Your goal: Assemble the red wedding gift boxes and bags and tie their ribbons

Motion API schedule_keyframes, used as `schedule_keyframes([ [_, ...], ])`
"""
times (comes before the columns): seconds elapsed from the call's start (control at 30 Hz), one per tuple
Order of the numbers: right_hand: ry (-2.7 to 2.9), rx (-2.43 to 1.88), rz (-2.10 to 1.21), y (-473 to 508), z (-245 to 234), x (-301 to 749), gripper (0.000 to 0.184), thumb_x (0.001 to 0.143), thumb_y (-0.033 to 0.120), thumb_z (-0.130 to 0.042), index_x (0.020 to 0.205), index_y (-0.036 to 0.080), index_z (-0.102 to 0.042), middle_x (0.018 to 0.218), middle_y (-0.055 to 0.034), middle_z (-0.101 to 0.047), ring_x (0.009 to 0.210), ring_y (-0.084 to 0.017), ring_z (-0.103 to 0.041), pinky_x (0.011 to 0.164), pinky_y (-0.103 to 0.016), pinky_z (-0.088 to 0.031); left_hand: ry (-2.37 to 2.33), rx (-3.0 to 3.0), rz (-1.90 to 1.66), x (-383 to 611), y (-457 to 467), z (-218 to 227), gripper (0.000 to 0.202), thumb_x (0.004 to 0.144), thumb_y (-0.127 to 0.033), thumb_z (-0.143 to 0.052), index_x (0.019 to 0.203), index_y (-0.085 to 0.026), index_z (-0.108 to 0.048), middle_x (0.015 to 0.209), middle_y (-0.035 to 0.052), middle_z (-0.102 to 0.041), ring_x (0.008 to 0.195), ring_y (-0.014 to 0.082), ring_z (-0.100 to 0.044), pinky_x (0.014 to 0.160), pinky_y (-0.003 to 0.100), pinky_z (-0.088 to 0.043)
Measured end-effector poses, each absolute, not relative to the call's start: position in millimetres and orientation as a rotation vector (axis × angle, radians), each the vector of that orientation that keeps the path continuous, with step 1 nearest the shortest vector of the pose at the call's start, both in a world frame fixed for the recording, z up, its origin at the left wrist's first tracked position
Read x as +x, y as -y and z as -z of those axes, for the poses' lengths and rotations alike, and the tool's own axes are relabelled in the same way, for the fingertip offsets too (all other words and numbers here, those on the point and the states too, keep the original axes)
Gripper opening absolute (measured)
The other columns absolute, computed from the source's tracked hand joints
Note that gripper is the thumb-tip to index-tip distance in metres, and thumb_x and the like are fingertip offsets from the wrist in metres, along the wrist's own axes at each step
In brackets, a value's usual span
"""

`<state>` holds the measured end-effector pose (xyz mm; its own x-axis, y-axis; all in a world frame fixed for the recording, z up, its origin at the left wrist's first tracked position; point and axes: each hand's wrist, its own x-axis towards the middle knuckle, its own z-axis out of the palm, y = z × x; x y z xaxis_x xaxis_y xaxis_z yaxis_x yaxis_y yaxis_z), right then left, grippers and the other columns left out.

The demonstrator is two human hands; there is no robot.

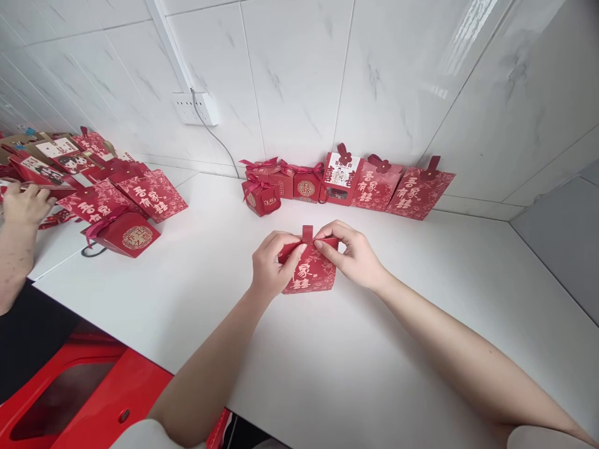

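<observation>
The small red box [311, 271] looks like matt printed paper, the table [421, 349] smooth white, the wall tiles [374, 75] glossy marble-patterned.

A red box [311, 269] with gold characters and pale floral print; white table [374, 349]; white marbled wall tiles [299, 68].

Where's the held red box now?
Head view, table centre: red box pinched at its top between left hand and right hand, in front of the wall-side row of boxes.

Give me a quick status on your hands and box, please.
Left hand, right hand pinch red box top. Box on table. Other boxes apart, along wall.
</observation>
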<state>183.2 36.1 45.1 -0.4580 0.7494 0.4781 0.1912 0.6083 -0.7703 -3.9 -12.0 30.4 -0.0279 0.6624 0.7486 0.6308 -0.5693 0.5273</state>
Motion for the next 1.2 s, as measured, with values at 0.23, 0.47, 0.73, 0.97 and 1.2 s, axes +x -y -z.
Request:
schedule_keyframes([
  [0.23,1.955,-0.703,-0.788,-35.7,-41.5,180.2,0.011,0.091,0.030,-0.063,0.086,0.020,-0.061,0.087,-0.0029,-0.061,0.072,-0.016,-0.055,0.068,-0.030,-0.044,-1.432,2.025,-1.603,-3.4,13.9,-34.3,0.008,0.088,-0.028,-0.062,0.090,-0.020,-0.064,0.088,0.0016,-0.067,0.082,0.0144,-0.062,0.077,0.027,-0.049],
  [0.47,2.050,-0.693,-0.680,-31.3,-49.6,184.5,0.006,0.091,0.024,-0.060,0.086,0.020,-0.059,0.084,-0.0025,-0.059,0.069,-0.015,-0.053,0.066,-0.029,-0.043,-1.449,2.164,-1.435,-8.9,14.0,-36.9,0.014,0.092,-0.030,-0.056,0.083,-0.020,-0.061,0.081,0.0022,-0.066,0.074,0.0143,-0.059,0.071,0.028,-0.046],
  [0.73,2.208,-0.568,-0.566,-36.5,-55.1,191.9,0.005,0.093,0.024,-0.057,0.089,0.022,-0.057,0.086,-0.0027,-0.063,0.074,-0.017,-0.055,0.084,-0.036,-0.043,-1.367,2.259,-1.392,-8.6,15.7,-40.3,0.018,0.094,-0.029,-0.051,0.080,-0.021,-0.058,0.076,0.0026,-0.062,0.070,0.0147,-0.056,0.068,0.029,-0.045],
  [0.97,2.204,-0.486,-0.722,-43.6,-52.3,194.8,0.006,0.092,0.027,-0.059,0.087,0.024,-0.058,0.084,0.0020,-0.065,0.073,-0.015,-0.060,0.115,-0.047,-0.026,-1.246,2.157,-1.364,-9.3,16.5,-42.6,0.016,0.092,-0.028,-0.054,0.081,-0.020,-0.061,0.077,0.0019,-0.062,0.069,0.0134,-0.056,0.066,0.028,-0.044],
  [1.2,2.225,-0.443,-0.885,-46.3,-58.8,199.7,0.010,0.090,0.031,-0.062,0.083,0.023,-0.062,0.084,0.0007,-0.067,0.075,-0.017,-0.060,0.111,-0.049,-0.032,-1.216,2.081,-1.268,-11.5,18.0,-43.3,0.019,0.092,-0.032,-0.054,0.084,-0.019,-0.065,0.083,0.0043,-0.067,0.073,0.0151,-0.060,0.068,0.029,-0.046],
])
